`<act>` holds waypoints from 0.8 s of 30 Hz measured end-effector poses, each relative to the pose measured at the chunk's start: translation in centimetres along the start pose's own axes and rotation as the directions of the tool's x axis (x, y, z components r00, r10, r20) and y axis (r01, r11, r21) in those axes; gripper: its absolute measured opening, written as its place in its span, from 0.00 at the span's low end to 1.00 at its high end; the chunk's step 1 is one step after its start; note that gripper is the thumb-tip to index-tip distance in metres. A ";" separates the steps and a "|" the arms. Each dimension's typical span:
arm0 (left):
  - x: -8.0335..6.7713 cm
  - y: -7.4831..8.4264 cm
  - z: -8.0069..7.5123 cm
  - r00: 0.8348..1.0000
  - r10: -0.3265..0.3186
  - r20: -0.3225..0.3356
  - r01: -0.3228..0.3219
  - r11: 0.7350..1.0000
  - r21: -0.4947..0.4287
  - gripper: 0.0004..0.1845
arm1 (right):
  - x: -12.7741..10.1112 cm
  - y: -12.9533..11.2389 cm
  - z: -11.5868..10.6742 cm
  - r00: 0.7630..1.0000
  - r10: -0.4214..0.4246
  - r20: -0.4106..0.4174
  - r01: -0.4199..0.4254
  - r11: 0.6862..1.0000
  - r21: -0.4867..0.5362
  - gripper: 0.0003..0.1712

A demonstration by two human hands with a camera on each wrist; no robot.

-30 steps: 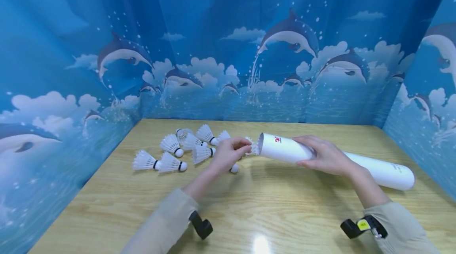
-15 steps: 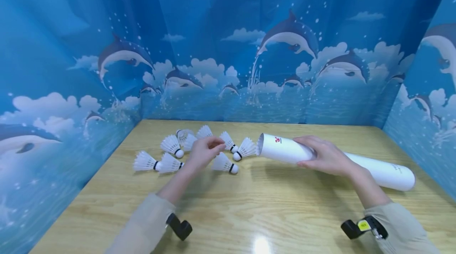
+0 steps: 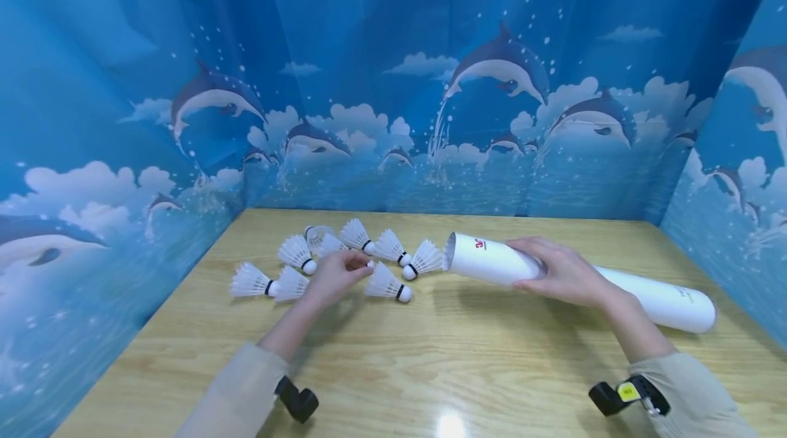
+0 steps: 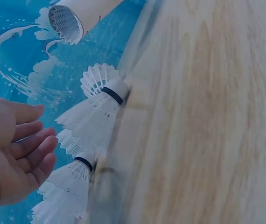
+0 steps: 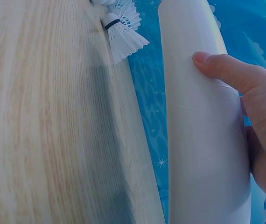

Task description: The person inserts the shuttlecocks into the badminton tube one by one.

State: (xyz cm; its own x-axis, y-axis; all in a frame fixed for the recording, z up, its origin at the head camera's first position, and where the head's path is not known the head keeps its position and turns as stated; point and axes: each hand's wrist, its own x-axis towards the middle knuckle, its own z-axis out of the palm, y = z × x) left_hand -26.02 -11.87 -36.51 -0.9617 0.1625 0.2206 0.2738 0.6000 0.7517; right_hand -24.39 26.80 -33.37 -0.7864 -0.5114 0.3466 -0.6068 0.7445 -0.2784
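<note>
- I watch through the head camera as the left hand (image 3: 335, 279) reaches among the shuttlecocks; its fingers are loosely bent and released, gripping nothing that I can see; a white cork tip (image 3: 370, 264) sits right by its fingertips, though I cannot tell whether they touch.
- The right hand (image 3: 562, 272) grasps the white tube (image 3: 482, 260) around its middle, thumb on the near side; the tube slants with its mouth toward the left hand; my left wrist view shows ribbed white skirts inside that mouth.
- One shuttlecock (image 3: 423, 257) lies just beside the mouth, skirt facing it; a front shuttlecock (image 3: 381, 281) lies right of the left hand; a leftmost shuttlecock (image 3: 249, 280) points its cork right; others lie behind.
- All this is on a wood-grain table (image 3: 430, 363); a blue dolphin backdrop (image 3: 381, 48) surrounds it.
</note>
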 end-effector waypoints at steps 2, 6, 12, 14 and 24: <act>0.0 -0.2 0.2 1.000 -0.005 0.014 0.004 1.000 0.011 0.12 | 0.0 0.0 0.0 1.000 -0.003 -0.003 0.003 1.000 0.001 0.40; 0.0 -0.4 0.7 0.999 -0.018 0.042 0.016 0.999 0.039 0.12 | 0.0 -0.1 0.1 1.000 -0.005 -0.006 0.005 1.000 0.003 0.40; -0.2 -0.4 1.3 0.999 -0.009 0.046 0.007 0.998 0.060 0.12 | 0.0 -0.1 0.1 1.000 0.008 0.000 -0.008 1.000 0.004 0.40; -0.2 -0.4 1.4 0.999 -0.005 0.048 0.002 0.998 0.058 0.12 | 0.0 -0.1 0.1 1.000 0.012 0.002 -0.012 1.000 0.004 0.39; -0.3 -0.7 1.6 0.996 0.067 0.052 -0.071 0.995 0.073 0.08 | 0.1 0.1 0.3 1.000 0.007 0.005 -0.007 1.000 0.003 0.40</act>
State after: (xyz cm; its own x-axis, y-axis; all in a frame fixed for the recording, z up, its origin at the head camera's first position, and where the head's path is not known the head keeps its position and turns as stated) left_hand -25.96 -11.07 -38.12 -0.9403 0.2431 0.2381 0.3400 0.6425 0.6868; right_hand -24.55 26.70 -33.60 -0.7912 -0.5085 0.3397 -0.6016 0.7468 -0.2834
